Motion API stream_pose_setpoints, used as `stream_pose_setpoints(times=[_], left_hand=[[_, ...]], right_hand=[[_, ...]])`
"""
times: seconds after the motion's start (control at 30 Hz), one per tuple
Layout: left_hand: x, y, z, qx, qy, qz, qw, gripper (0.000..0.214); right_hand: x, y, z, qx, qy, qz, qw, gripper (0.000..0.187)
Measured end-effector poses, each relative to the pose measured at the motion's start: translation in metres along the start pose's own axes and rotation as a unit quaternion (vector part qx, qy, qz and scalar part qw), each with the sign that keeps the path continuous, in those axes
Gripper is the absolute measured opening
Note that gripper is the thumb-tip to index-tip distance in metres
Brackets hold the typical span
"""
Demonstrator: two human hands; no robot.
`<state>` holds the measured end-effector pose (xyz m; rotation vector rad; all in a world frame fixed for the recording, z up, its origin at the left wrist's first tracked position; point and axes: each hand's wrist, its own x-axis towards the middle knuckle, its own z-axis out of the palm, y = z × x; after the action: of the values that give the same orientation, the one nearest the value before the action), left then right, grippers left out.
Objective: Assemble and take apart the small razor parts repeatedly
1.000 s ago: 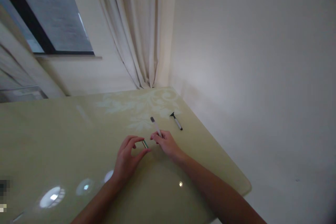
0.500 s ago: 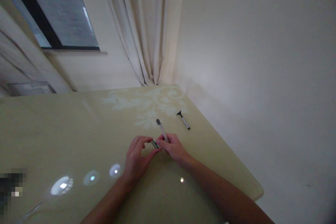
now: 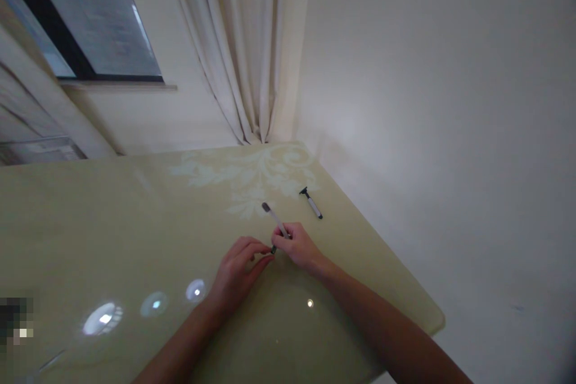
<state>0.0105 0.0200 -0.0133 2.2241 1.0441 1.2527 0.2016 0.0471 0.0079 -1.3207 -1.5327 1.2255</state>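
Observation:
My right hand point(image 3: 299, 247) grips a slim white razor handle point(image 3: 275, 222) whose dark end points up and away over the yellow-green table point(image 3: 112, 234). My left hand point(image 3: 238, 270) pinches a small dark piece point(image 3: 273, 249), mostly hidden by the fingertips, right against the lower end of that handle. Both hands meet near the middle of the table. A second razor point(image 3: 311, 202), with a black head and white handle, lies flat on the table beyond my right hand.
The table has a pale floral pattern point(image 3: 252, 174) at its far side and ceiling-light reflections point(image 3: 155, 305) at the near left. A beige curtain point(image 3: 243, 42) hangs in the corner, a dark window point(image 3: 76, 18) sits left, and a white wall rises at right.
My left hand has brought the small piece rightward until it touches the lower end of the handle held in my right hand. The camera view shifted slightly.

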Motion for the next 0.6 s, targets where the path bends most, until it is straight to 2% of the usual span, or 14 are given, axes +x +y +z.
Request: stream_pose_setpoints(times=[0.07, 0.17, 0.3, 0.43, 0.6], left_hand=[[-0.0005, -0.0007, 0.0001, -0.013, -0.015, -0.005, 1.000, 0.006], [-0.0010, -0.0018, -0.0002, -0.018, -0.007, -0.040, 0.999, 0.008], [-0.0001, -0.0025, -0.0020, -0.040, 0.004, -0.101, 0.994, 0.029], [0.0029, -0.0022, -0.0053, -0.079, -0.030, -0.093, 0.992, 0.041], [0.0022, -0.0051, -0.0036, -0.077, -0.060, -0.088, 0.991, 0.036]], right_hand=[[-0.0014, 0.0004, 0.0008, 0.002, -0.010, -0.005, 1.000, 0.016], [-0.0039, 0.0016, 0.0040, 0.014, -0.033, -0.010, 0.999, 0.018], [-0.0054, 0.0029, 0.0053, 0.030, -0.048, -0.014, 0.998, 0.021], [-0.0053, 0.0040, 0.0029, 0.027, -0.074, -0.020, 0.997, 0.022], [-0.0061, 0.0034, 0.0031, 0.016, -0.099, -0.029, 0.995, 0.020]])
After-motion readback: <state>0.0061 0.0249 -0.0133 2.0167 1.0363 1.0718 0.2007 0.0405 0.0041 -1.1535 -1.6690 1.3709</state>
